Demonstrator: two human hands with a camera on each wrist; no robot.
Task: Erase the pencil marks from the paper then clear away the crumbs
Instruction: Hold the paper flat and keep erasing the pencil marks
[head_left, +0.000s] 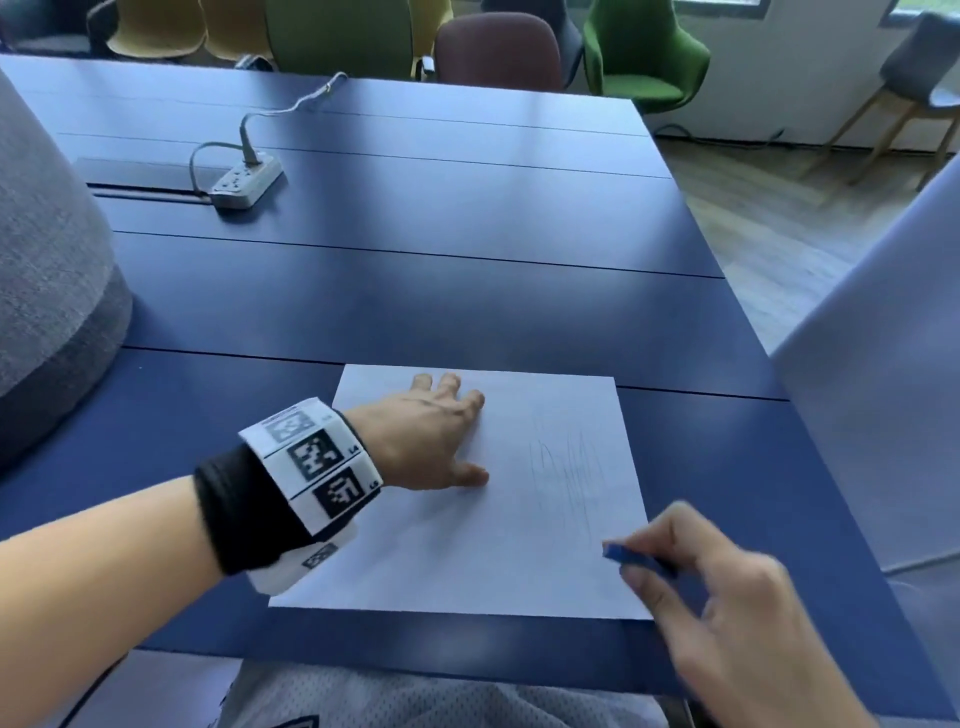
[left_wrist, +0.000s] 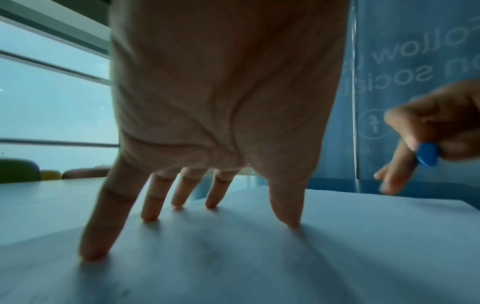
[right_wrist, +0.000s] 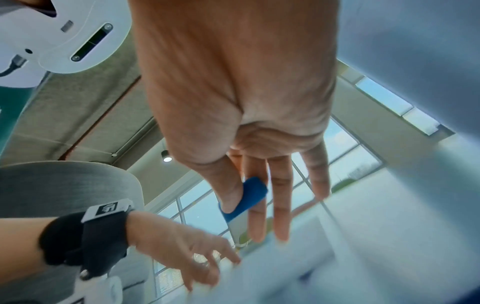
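A white sheet of paper lies on the blue table near its front edge. Grey pencil scribbles mark its right half. My left hand presses the sheet's upper left part with spread, straight fingers. My right hand hovers over the paper's lower right corner and pinches a blue eraser between thumb and forefinger. The eraser shows in the right wrist view, and its end in the left wrist view, a little above the sheet.
A white power strip with its cable lies far back on the table. A grey upholstered chair back stands at the left, a pale panel at the right. Coloured chairs line the far edge.
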